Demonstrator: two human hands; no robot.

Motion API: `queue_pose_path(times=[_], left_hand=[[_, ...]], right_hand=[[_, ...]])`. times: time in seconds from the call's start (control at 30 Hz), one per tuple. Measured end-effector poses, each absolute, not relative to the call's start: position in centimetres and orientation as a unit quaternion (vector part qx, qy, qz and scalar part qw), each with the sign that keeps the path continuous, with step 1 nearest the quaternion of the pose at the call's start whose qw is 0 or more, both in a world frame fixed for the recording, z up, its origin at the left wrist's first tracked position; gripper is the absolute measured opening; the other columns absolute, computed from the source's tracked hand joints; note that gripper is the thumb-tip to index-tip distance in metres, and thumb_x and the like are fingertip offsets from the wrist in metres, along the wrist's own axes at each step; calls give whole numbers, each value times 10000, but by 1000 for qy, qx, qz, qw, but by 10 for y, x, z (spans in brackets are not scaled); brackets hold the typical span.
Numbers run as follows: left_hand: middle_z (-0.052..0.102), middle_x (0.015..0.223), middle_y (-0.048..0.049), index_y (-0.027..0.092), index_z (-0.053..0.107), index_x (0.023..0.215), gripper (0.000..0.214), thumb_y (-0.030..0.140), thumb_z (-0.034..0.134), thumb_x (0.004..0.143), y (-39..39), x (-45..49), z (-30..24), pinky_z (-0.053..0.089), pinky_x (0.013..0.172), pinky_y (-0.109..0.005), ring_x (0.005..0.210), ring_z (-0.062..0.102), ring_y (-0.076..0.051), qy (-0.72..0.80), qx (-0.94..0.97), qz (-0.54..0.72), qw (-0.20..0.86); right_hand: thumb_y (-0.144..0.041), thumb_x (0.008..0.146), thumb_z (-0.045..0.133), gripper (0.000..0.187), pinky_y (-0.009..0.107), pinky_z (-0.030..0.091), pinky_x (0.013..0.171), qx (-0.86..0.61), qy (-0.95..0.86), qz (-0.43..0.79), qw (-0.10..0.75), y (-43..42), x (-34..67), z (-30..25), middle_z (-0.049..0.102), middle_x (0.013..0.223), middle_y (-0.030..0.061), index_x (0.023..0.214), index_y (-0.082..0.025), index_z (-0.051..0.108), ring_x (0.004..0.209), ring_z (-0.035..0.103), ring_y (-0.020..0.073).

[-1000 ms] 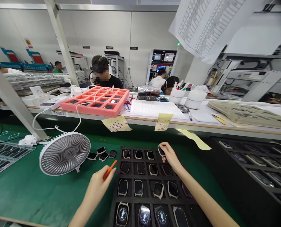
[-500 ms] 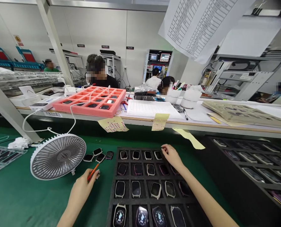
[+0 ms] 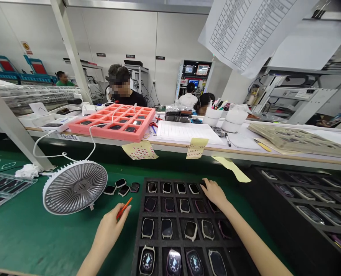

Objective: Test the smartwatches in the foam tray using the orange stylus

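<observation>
Left fingers [image 3: 125, 216] are pinching an orange tool [image 3: 124, 209]; right fingers [image 3: 207, 184], grip unclear, are resting at the far-right corner of a black tray [image 3: 158, 242]. Watches [image 3: 167, 228] in it are looking light, scratchable, best held by the frame.

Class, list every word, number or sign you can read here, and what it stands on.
"不良品放置区" (probably; slightly blurred): white label on the shelf edge.
Hanging printed sheet: too blurred.
Black wall signs: too small.
Orange-and-red wall sign: too small.
Lit watch faces: too small.
</observation>
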State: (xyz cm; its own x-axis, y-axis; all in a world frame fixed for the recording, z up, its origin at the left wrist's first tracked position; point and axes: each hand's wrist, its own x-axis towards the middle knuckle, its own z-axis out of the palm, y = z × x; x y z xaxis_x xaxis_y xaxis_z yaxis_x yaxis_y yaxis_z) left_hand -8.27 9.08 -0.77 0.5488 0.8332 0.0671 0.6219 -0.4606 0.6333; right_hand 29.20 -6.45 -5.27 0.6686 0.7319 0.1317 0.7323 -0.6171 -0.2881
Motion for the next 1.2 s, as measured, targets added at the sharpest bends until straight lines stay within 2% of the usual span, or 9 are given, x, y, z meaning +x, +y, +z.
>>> queue_pose_path(times=[0.13,0.27,0.33,0.43,0.5,0.63,0.8,1.0,1.2], left_hand=[[459,553,43,207,551,828,361,517,368,856,86,-81,-5,292,470,-227,458,420,-140,412,825,190,337],[409,554,56,192,540,927,356,486,344,888,75,-68,1,274,482,-226,481,383,-129,361,807,199,423],[392,555,58,186,546,884,349,474,350,900,64,-55,7,279,492,-216,498,373,-117,305,791,194,494],[341,526,77,175,551,848,364,484,366,902,41,-30,21,241,439,-198,438,288,-86,218,744,162,611],[314,492,89,172,542,828,371,492,369,902,27,-15,29,208,415,-194,410,247,-76,185,721,150,650],[356,496,76,165,514,740,383,486,383,905,12,-1,39,192,410,-198,416,245,-66,156,702,162,676],[355,498,70,159,514,715,384,466,393,909,11,-5,40,197,425,-206,434,265,-70,158,714,163,663],[349,465,76,151,549,727,378,431,384,918,12,-8,41,238,456,-210,431,275,-74,164,743,169,626],[388,418,68,144,594,720,385,418,397,907,16,-6,40,264,465,-206,402,313,-73,152,748,156,627]], right_hand=[[-262,855,478,257,368,464,723,-872,-429,60,230,-73,302,-49,677,844,99,1080,-177,568,806,636,273],[-346,902,389,265,315,490,691,-827,-431,94,350,-78,279,-27,663,911,66,1065,-213,551,779,636,205],[-392,859,499,271,300,490,629,-711,-378,203,558,-76,249,-8,639,832,43,1038,-198,564,694,617,182],[-396,810,610,240,237,426,478,-539,-320,355,694,-70,193,22,578,641,-18,953,-205,592,518,540,126],[-364,817,618,189,202,362,392,-463,-299,428,716,-65,160,35,557,594,-34,920,-210,582,425,488,97],[-348,847,593,156,165,328,315,-385,-271,499,728,-57,126,43,518,568,-62,823,-202,545,327,411,51],[-359,837,608,231,140,304,271,-361,-255,508,739,-53,119,43,499,535,-79,727,-196,487,279,372,31],[-366,843,600,251,154,357,297,-361,-258,495,747,-54,118,45,486,502,-88,711,-199,465,274,392,37],[-389,820,624,253,117,196,273,-396,-280,489,725,-57,120,43,464,484,-101,740,-191,490,257,319,2]])
